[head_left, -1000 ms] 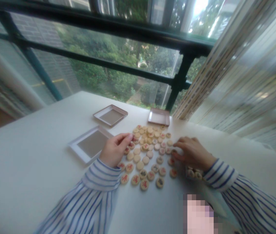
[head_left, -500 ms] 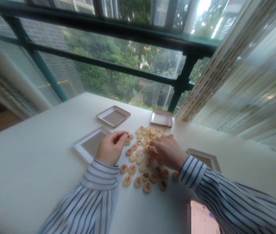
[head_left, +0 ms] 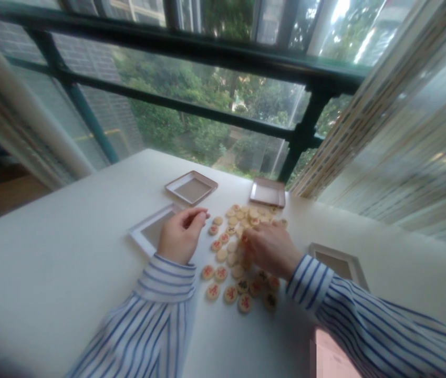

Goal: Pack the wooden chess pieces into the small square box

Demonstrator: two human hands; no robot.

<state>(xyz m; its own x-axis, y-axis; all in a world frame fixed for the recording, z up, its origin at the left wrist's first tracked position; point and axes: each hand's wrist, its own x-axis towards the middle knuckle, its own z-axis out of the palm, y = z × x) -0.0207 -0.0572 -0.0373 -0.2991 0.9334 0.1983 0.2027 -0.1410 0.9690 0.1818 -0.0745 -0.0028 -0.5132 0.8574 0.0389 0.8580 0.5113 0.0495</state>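
Several round wooden game discs (head_left: 232, 257) with red or black characters lie scattered on a white table (head_left: 69, 273). My left hand (head_left: 179, 236) rests at the left edge of the pile, over the corner of a white square tray (head_left: 149, 231), its fingers curled and pinched together; what they hold is hidden. My right hand (head_left: 270, 247) lies on top of the middle of the pile with its fingers bent down onto the discs, pinching at one near its fingertips. Both arms wear blue-and-white striped sleeves.
Three more shallow square trays stand around the pile: one at the back left (head_left: 191, 187), one at the back (head_left: 268, 193), one at the right (head_left: 336, 262). A dark window railing (head_left: 301, 142) and a curtain (head_left: 396, 131) lie beyond the table's far edge.
My right hand has moved left from the pile's right side onto its middle, uncovering the right tray. My left hand stayed at the pile's left edge, fingers curled tighter.
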